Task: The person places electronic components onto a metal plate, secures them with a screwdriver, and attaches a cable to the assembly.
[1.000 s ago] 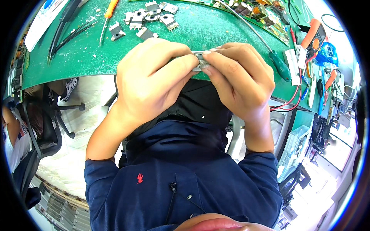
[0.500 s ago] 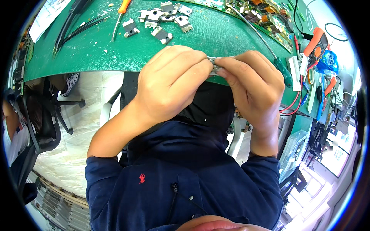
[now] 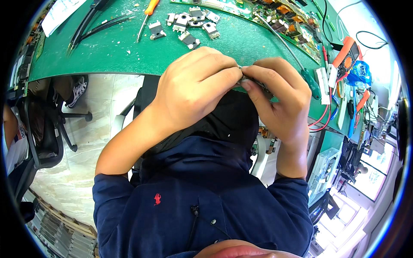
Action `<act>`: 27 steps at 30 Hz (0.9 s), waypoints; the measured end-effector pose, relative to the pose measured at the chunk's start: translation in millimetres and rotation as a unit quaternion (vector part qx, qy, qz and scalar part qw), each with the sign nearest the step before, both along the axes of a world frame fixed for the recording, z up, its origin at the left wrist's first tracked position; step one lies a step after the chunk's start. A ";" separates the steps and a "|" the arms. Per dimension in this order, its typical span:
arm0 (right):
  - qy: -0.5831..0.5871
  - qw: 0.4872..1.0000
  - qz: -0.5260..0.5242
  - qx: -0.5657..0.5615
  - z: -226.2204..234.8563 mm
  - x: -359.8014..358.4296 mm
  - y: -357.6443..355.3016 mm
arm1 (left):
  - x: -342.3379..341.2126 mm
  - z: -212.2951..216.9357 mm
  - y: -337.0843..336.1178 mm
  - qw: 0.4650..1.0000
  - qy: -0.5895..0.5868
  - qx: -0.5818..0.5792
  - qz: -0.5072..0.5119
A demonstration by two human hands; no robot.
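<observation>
Over the table's near edge, my left hand [image 3: 195, 88] and my right hand [image 3: 284, 94] meet fingertip to fingertip. Both are closed in a pinch on one small grey metal part [image 3: 242, 79]. Fingers cover most of it, so its kind is unclear. Beyond my left hand lies a loose pile of small black-and-silver electronic components [image 3: 183, 21]. One component [image 3: 157, 30] sits a little apart on the left, another [image 3: 189, 40] closest to my hand. The green tabletop [image 3: 142, 60] carries white specks.
An orange-handled screwdriver [image 3: 148, 16] and black tweezers [image 3: 84, 30] lie at the back left. To the right are a green-handled screwdriver [image 3: 310, 81], populated circuit boards [image 3: 288, 21] and an orange multimeter [image 3: 346, 56] with red leads. A chair [image 3: 41, 133] stands at left.
The view has shifted slightly, so the tabletop things appear farther right. The grey part has tilted between my fingertips and shows less. Both hands keep their pinch.
</observation>
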State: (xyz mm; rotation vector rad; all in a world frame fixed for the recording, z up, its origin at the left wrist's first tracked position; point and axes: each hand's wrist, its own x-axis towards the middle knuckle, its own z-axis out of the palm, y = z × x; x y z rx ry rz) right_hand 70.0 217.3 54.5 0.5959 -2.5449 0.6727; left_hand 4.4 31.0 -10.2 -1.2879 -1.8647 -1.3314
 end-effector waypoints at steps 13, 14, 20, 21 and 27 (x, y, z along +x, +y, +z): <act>0.147 0.984 -0.045 0.093 -23.2 23.4 -11.9 | 7.2 -7.2 -0.4 0.999 0.051 0.018 -0.006; 0.143 0.983 -0.048 0.105 -22.6 24.4 -12.1 | 7.2 -8.3 0.8 0.998 0.056 0.025 -0.006; 0.159 0.977 -0.062 0.132 -22.9 27.2 -15.4 | 9.7 -12.7 4.3 0.996 0.075 0.046 0.001; 0.170 0.975 -0.065 0.127 -24.3 26.1 -16.2 | 9.7 -13.0 4.8 0.996 0.078 0.052 0.004; 0.180 0.975 -0.076 0.107 -28.8 25.2 -16.7 | 8.7 -13.2 6.3 0.994 0.087 0.058 0.007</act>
